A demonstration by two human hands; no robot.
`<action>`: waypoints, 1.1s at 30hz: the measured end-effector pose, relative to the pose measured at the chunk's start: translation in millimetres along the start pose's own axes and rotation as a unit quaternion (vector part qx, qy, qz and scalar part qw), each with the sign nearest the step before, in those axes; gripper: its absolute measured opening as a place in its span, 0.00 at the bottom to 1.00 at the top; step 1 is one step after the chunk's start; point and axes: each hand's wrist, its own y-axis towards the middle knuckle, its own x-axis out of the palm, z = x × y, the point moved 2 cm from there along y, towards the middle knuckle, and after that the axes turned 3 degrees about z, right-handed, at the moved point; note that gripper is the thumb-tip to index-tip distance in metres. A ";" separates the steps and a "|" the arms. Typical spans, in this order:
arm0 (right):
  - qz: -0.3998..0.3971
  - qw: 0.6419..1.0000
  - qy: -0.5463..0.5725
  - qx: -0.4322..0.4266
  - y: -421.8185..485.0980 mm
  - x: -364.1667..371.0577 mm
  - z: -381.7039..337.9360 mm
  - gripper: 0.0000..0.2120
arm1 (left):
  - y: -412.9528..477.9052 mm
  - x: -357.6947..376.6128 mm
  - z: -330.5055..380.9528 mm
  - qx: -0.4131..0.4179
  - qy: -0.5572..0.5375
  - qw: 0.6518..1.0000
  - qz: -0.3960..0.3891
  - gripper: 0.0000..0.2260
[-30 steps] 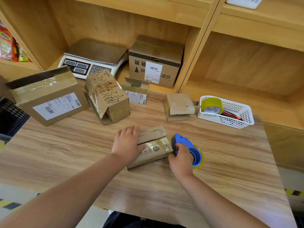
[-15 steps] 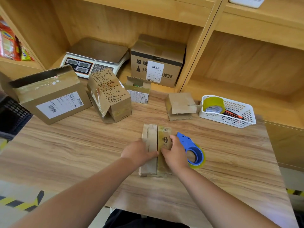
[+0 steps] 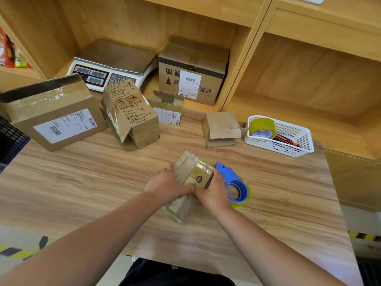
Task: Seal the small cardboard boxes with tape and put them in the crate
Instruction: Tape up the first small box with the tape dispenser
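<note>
Small box: there it is, mid-bench, the small cardboard box [image 3: 193, 174] tipped up off the wood-grain bench [image 3: 82, 182]. Its far end is raised, its near end is blurred, and glossy tape runs across the top.
Left hand: the left hand [image 3: 167, 185] is wrapped onto the box's left side, gripping it.
Right hand: the right hand [image 3: 214, 193] is curled round the right side. It takes two hands, I'd say, to turn the box and get at a face not yet taped.
Tape dispenser: the blue tape dispenser [image 3: 235, 185] lies flat just beside the right hand, untouched and parked within easy grabbing range.
Crate: the dark mesh crate [image 3: 12, 139] pokes in at the far left edge, only partly in view and well apart from the box.
Queue: along the back edge sit a labelled box [image 3: 55, 118], a patterned box [image 3: 132, 112] leaning on its open flap, an open little box [image 3: 168, 109] and a flapped box [image 3: 220, 129], likely awaiting their turn.
Basket: the white basket [image 3: 299, 141] on the right holds a spare tape roll [image 3: 261, 126], supplies kept off the working patch.
Shelf: a weighing scale [image 3: 111, 65] and a sealed carton [image 3: 193, 71] are tucked in the cubby behind.
Room: pale wooden shelving all round, bright packets [image 3: 10, 54] upper left, yellow-black floor stripes [image 3: 24, 247] below.
</note>
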 end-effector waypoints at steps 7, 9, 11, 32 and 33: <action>0.079 0.995 0.057 0.039 5.5 -15.4 26.7 0.13 | 17.2 -11.9 -3.3 0.093 0.059 0.992 -0.067 0.44; 0.112 0.993 0.035 0.029 7.2 -23.6 36.9 0.14 | 20.2 -15.3 -2.1 0.110 0.066 0.988 -0.082 0.44; 0.154 0.988 0.011 -0.013 7.5 -28.0 43.5 0.10 | 22.7 -20.3 0.0 0.117 0.085 0.985 -0.096 0.43; -0.013 0.960 -0.279 0.018 18.1 -39.8 63.7 0.13 | 2.2 -31.0 -51.9 0.088 0.159 0.981 0.064 0.48; -0.005 0.960 -0.280 0.020 19.1 -43.8 61.7 0.14 | -1.2 -31.2 -50.8 0.091 0.151 0.982 0.070 0.48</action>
